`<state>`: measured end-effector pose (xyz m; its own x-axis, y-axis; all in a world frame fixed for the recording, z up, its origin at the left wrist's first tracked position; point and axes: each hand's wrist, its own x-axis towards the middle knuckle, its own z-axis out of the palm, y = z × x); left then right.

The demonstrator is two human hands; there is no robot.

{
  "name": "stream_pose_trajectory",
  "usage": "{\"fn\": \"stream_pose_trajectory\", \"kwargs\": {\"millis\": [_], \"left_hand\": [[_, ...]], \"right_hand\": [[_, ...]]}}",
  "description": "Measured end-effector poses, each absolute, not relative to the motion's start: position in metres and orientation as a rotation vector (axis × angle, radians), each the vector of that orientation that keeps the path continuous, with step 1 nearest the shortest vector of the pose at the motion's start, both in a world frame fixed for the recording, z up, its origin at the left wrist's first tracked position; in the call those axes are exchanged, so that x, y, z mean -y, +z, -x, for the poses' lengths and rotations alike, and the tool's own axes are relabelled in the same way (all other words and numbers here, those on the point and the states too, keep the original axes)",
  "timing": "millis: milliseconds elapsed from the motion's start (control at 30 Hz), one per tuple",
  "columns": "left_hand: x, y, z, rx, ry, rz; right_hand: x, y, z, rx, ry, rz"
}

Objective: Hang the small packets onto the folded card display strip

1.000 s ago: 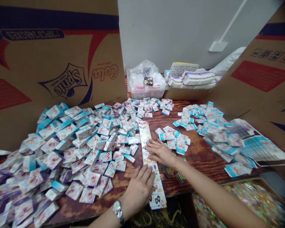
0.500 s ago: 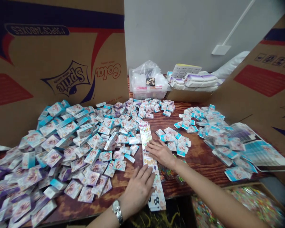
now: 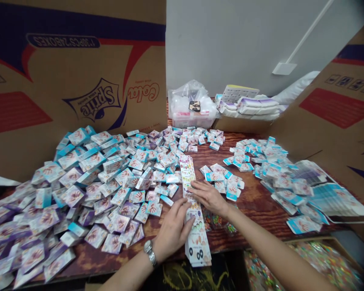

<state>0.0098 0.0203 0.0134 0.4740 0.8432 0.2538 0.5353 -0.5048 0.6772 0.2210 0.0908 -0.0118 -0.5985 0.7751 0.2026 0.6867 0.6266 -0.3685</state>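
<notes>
A long stack of narrow printed card strips [image 3: 188,171] lies lengthwise down the middle of the wooden table [image 3: 255,202]. My left hand [image 3: 171,230], with a wristwatch, grips the strips' left edge near the table's front, fingers curled over them. My right hand [image 3: 208,196] lies flat across the strips a little farther back, fingers pointing left. A big heap of small blue and purple boxes [image 3: 87,182] spreads to the left of the strips. A smaller cluster of the same boxes [image 3: 223,178] sits just right of my right hand.
Tall cardboard cartons [image 3: 69,81] wall the left side, and another carton [image 3: 336,105] walls the right. At the back stand a clear plastic bag [image 3: 191,103] and a tray of stacked packs [image 3: 248,105]. More boxes and flat sheets [image 3: 330,190] cover the right. A bin of colourful bits [image 3: 303,262] sits below.
My left hand has slid up along the strips and curled onto their edge. The strip stack's near end has shifted slightly. My right hand has stayed pressed on the strips.
</notes>
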Motion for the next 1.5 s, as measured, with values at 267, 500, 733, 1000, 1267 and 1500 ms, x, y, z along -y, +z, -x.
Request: {"fn": "stream_pose_trajectory", "kwargs": {"millis": [267, 500, 733, 1000, 1267, 1500], "left_hand": [[-0.035, -0.004, -0.018, -1.159, 0.779, -2.222], [-0.031, 0.001, -0.015, -1.192, 0.882, -2.156], [-0.039, 0.050, -0.024, -1.005, 0.956, -1.018], [-0.052, 0.055, -0.038, -0.720, 0.897, -0.307], [-0.025, 0.053, -0.025, -0.776, 0.893, -0.997], [-0.025, 0.055, -0.017, -0.802, 0.768, -1.173]], "right_hand": [[-0.092, 0.007, -0.221, 2.373, 0.542, 1.090], [-0.106, 0.106, -0.235, 2.080, 0.469, 1.266], [-0.060, 0.137, -0.222, 2.217, 0.060, 1.008], [0.010, 0.118, -0.193, 2.497, 0.328, 0.679], [-0.040, 0.102, -0.198, 2.037, 0.464, 1.173], [-0.062, 0.093, -0.192, 1.921, 0.496, 1.303]]}}
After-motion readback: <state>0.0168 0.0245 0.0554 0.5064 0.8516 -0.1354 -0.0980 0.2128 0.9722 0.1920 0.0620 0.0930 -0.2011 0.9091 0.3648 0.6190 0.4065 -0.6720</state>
